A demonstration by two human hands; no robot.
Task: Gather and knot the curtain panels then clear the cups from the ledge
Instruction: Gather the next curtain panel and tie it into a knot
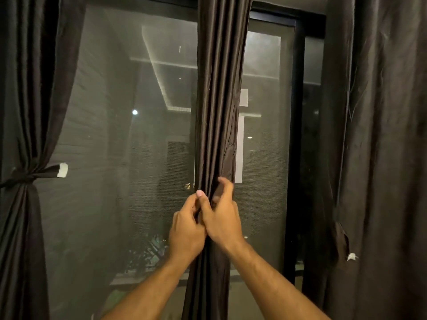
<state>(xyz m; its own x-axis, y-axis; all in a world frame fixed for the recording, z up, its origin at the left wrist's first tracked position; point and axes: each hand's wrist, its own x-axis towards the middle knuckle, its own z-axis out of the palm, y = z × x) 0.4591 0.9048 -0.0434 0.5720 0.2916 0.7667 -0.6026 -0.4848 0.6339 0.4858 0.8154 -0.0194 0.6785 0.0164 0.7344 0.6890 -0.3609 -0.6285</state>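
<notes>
Both hands, left hand (186,229) and right hand (223,218), grip the gathered middle panel (217,112), fingers curled round its folds. By my reading, left panel (20,176) is already tied; right panel (381,158) hangs loose, and no cups are in view.

We see a large window screen (104,139) of fine grey mesh filling the middle of the view, from nine o'clock across to about two o'clock. Behind it lies a dim night scene. A small round light (135,112) glows just left of centre, toward ten o'clock. Pale lit ceiling strips (161,63) run across at eleven o'clock. Some leafy plants (147,252) show faintly low down, near seven o'clock. A black window frame (292,158) stands upright at three o'clock, with its top bar (272,18) crossing at one o'clock. We cannot make out the darker shapes beyond the mesh.
</notes>
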